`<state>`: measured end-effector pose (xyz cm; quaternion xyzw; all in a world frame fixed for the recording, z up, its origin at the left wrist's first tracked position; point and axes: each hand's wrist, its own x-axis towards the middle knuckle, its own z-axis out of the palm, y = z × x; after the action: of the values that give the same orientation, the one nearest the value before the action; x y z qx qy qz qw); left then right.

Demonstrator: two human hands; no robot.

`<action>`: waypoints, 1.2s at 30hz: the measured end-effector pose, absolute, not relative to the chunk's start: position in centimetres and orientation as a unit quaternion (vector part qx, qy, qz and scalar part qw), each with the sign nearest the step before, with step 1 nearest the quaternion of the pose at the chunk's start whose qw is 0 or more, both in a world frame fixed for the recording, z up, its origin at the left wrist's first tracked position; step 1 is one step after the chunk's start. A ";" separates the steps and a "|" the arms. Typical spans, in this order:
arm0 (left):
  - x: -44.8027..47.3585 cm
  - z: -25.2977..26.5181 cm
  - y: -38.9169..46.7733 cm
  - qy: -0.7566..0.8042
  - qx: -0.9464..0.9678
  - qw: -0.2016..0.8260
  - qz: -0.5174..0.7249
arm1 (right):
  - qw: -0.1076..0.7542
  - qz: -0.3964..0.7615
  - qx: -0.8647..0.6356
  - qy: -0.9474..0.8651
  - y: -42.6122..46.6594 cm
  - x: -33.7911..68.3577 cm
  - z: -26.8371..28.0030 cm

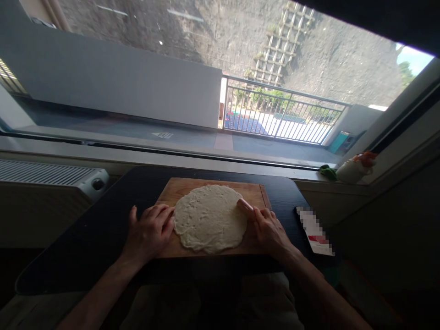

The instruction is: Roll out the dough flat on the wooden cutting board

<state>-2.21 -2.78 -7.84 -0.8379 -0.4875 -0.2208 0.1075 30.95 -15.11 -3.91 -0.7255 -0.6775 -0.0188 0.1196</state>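
Note:
A broad, flat, pale sheet of dough (209, 220) lies on a wooden board (165, 195), its edge uneven and its surface dimpled. At the dough's left edge rests my left hand (151, 229), touching it with the fingertips; the little finger stands apart from the others. My right hand (270, 229) is closed around one end of a small, smooth rolling pin (245, 207). The pin's free end points up and to the left, over the dough's right edge. The end inside my palm is hidden.
The board lies on a dark table (103, 224). A phone-like flat object (316, 231), partly blurred out, is on the table at right. A radiator (51, 176) stands at left. On the windowsill are a white pot (350, 171) and a green cloth-like item (328, 172).

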 end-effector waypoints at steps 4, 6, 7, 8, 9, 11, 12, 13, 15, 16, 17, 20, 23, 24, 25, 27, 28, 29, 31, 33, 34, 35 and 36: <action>-1.0 -6.8 -3.3 -0.510 -0.820 0.107 -0.236 | 0.128 0.005 -0.702 -0.701 -15.4 32.6 -3.3; 0.6 -5.9 -3.6 -0.504 -0.820 0.106 -0.250 | 0.133 0.006 -0.694 -0.708 -15.7 33.3 -2.9; 1.5 -5.5 -3.7 -0.491 -0.827 0.101 -0.254 | 0.132 0.008 -0.690 -0.712 -15.8 33.5 -2.8; 2.5 -5.2 -3.8 -0.475 -0.838 0.092 -0.253 | 0.129 0.012 -0.686 -0.716 -15.8 33.4 -2.8; 3.5 -5.0 -3.7 -0.462 -0.847 0.081 -0.250 | 0.127 0.018 -0.682 -0.720 -15.8 33.2 -2.7; 5.1 -5.1 -3.5 -0.452 -0.859 0.058 -0.232 | 0.134 0.016 -0.689 -0.712 -15.6 32.3 -2.8; 5.6 -5.3 -3.4 -0.455 -0.860 0.049 -0.223 | 0.144 0.006 -0.700 -0.699 -15.2 31.6 -2.9; 6.0 -5.7 -3.2 -0.461 -0.859 0.043 -0.216 | 0.155 -0.007 -0.715 -0.682 -14.7 30.9 -3.1; 6.2 -6.5 -2.9 -0.470 -0.855 0.038 -0.213 | 0.168 -0.034 -0.742 -0.648 -13.1 29.8 -3.5; 6.2 -6.8 -2.8 -0.471 -0.854 0.037 -0.217 | 0.168 -0.043 -0.751 -0.637 -12.1 29.5 -3.7; 6.1 -7.1 -2.8 -0.470 -0.854 0.036 -0.222 | 0.163 -0.049 -0.757 -0.631 -11.2 29.4 -3.8; 6.0 -7.4 -2.8 -0.465 -0.853 0.033 -0.235 | 0.147 -0.045 -0.779 -0.608 -8.9 29.8 -4.1; 6.0 -7.3 -2.9 -0.468 -0.850 0.033 -0.240 | 0.147 -0.054 -0.790 -0.592 -9.0 29.8 -4.3; 6.0 -7.3 -2.9 -0.469 -0.849 0.034 -0.240 | 0.149 -0.068 -0.780 -0.604 -9.5 29.6 -4.4; 6.0 -7.3 -3.0 -0.468 -0.850 0.035 -0.239 | 0.150 -0.083 -0.764 -0.622 -10.0 29.3 -4.6; 6.1 -7.3 -3.0 -0.465 -0.852 0.036 -0.238 | 0.150 -0.102 -0.735 -0.653 -10.4 29.0 -4.7; 6.1 -7.2 -3.0 -0.465 -0.853 0.036 -0.237 | 0.147 -0.102 -0.729 -0.661 -10.1 29.1 -4.6; 6.1 -7.2 -3.0 -0.464 -0.853 0.035 -0.237 | 0.144 -0.097 -0.729 -0.662 -9.6 29.4 -4.5; 6.1 -7.2 -3.0 -0.467 -0.851 0.035 -0.237 | 0.136 -0.084 -0.737 -0.657 -8.0 30.4 -4.0; 6.1 -7.2 -3.0 -0.471 -0.849 0.033 -0.238 | 0.133 -0.082 -0.745 -0.649 -6.9 31.0 -3.7; 6.0 -7.2 -3.0 -0.472 -0.848 0.031 -0.239 | 0.135 -0.089 -0.747 -0.645 -6.8 31.0 -3.7; 6.0 -7.2 -3.0 -0.472 -0.848 0.029 -0.240 | 0.138 -0.096 -0.747 -0.644 -7.2 30.8 -3.9; 6.0 -7.2 -3.0 -0.471 -0.848 0.027 -0.241 | 0.140 -0.103 -0.743 -0.646 -7.8 30.5 -4.1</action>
<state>6.03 -3.01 -7.24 -0.8482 -0.4710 -0.2408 0.0269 30.47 -7.76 -4.12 -0.7432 -0.6462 -0.1029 0.1397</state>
